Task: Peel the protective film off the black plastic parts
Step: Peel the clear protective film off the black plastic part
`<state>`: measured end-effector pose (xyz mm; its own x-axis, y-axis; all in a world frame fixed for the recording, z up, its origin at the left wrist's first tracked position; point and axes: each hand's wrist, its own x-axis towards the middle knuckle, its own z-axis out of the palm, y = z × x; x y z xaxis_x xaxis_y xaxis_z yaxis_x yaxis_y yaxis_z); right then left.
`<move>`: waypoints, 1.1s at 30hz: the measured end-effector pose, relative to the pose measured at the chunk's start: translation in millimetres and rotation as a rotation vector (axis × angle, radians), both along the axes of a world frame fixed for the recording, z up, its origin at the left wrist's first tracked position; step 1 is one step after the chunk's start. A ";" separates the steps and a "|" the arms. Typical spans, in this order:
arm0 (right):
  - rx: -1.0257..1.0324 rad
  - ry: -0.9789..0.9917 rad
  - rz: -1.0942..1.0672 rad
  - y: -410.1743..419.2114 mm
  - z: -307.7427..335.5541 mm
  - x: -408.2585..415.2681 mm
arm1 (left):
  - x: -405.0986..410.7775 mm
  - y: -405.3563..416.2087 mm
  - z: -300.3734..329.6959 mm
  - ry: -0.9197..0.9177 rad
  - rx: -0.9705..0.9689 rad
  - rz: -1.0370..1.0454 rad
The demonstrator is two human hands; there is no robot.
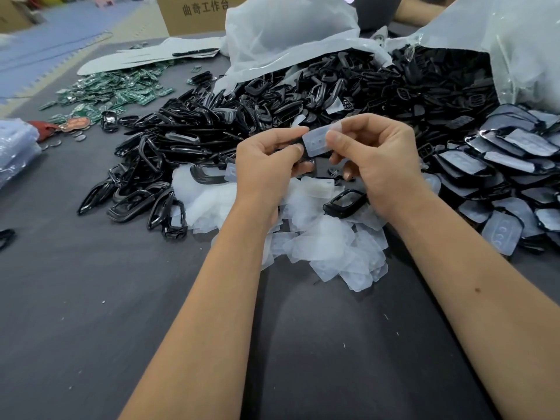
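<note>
My left hand (266, 160) grips a black plastic part (306, 160), mostly hidden behind its fingers. My right hand (368, 153) pinches a translucent protective film (315, 142) between thumb and forefinger, lifted off the part's top. Under both hands lies a heap of peeled films (321, 241). A large pile of black frame parts (212, 128) spreads to the left and behind. Film-covered black parts (509, 165) are stacked at the right.
Green circuit boards (112, 89) lie at the far left on the dark grey table (91, 298). White plastic bags (288, 34) spill black parts at the back. A cardboard box (194, 13) stands behind. A clear bag (15, 147) sits at the left edge.
</note>
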<state>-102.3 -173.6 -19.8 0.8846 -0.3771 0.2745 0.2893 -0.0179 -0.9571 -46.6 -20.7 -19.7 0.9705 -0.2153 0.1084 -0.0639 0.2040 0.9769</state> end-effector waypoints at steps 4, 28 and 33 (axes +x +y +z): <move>-0.115 0.001 -0.022 4.5 -1.2 0.4 | -2.9 -1.2 3.7 0.061 -0.071 -0.039; -0.298 0.019 -0.293 9.9 -1.2 4.7 | -5.7 -2.4 1.7 -0.069 -0.002 -0.088; -0.296 0.014 -0.298 11.1 -1.2 5.1 | -4.6 -2.9 0.2 -0.084 -0.008 -0.080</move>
<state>-97.3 -162.5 -21.0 0.7535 -0.5237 0.3975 0.2167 -0.3731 -0.9021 -51.2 -23.6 -19.5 0.9377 -0.2902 0.1910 -0.1289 0.2199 0.9670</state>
